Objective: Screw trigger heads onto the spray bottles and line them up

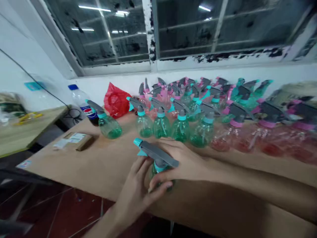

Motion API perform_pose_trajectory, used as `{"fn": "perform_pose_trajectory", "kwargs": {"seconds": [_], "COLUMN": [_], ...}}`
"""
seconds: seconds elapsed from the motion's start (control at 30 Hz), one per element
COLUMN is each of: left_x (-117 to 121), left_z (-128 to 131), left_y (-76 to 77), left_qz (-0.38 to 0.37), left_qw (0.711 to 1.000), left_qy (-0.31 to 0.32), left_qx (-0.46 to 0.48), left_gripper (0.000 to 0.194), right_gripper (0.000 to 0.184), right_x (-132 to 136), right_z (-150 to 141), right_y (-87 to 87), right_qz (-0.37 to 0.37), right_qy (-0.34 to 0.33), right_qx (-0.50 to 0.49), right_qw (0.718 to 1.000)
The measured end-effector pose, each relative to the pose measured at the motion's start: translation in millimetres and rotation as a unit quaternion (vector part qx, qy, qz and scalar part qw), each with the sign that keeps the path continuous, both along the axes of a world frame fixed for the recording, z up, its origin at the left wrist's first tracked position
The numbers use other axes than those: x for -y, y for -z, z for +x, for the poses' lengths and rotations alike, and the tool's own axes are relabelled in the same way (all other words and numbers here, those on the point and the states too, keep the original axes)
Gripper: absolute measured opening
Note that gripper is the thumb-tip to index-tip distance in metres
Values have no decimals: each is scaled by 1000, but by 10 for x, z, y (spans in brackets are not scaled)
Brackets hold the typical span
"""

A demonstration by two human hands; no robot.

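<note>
Both my hands meet on one green spray bottle (158, 170) with a grey trigger head (158, 153) and teal nozzle, near the front edge of the brown table (99, 165). My left hand (138, 190) wraps the bottle's body from below, thumb across its front. My right hand (185, 158) curls round the trigger head and neck from the right. A lone green spray bottle (109, 125) stands apart to the left.
Several green, teal and pink spray bottles (198, 112) crowd the back of the table under a window. A red plastic bag (116, 100), a Pepsi bottle (83, 104) and a small cardboard box (76, 139) lie at the left. A second table (27, 130) stands beyond.
</note>
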State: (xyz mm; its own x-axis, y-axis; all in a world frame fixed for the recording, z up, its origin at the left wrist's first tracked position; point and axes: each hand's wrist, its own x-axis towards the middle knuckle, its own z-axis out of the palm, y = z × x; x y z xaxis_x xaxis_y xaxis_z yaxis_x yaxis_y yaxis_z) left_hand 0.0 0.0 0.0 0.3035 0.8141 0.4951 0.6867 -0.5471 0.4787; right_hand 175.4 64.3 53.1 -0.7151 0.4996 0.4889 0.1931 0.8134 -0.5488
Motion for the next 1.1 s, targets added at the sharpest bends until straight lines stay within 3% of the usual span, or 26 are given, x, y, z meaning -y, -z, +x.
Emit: {"fn": "perform_pose_trajectory", "kwargs": {"seconds": [0.13,0.2,0.3,0.43,0.57,0.73,0.9,1.1], "left_x": [-118,-211,-398,-685,-940,-1125,-1207,-1296], "left_z": [-428,-632,-891,-1099,-1185,-1217,-1205,-1210], "left_y": [-86,-113,-120,-79,-31,-38,-79,-101], "left_qz": [25,38,38,43,58,64,72,74], "left_qw": [999,996,992,989,983,978,973,971], "left_qy": [-44,-79,-120,-140,-166,-195,-220,-226], "left_qx": [7,4,3,33,60,45,13,-32], "left_gripper": [44,40,40,39,44,40,41,39], "right_gripper": [69,69,39,32,48,36,29,36], "right_x": [-149,-246,-433,-783,-1174,-1487,-1543,-1538], "right_z": [-25,-66,-191,-479,-809,-1044,-1035,-962], "right_y": [-206,-348,-588,-812,-811,-677,-673,-869], "right_qz": [28,46,105,187,191,166,167,168], "right_qy": [-21,16,108,189,296,311,306,345], "right_qx": [67,76,64,74,203,234,223,171], "right_qw": [997,996,987,961,914,906,910,908]}}
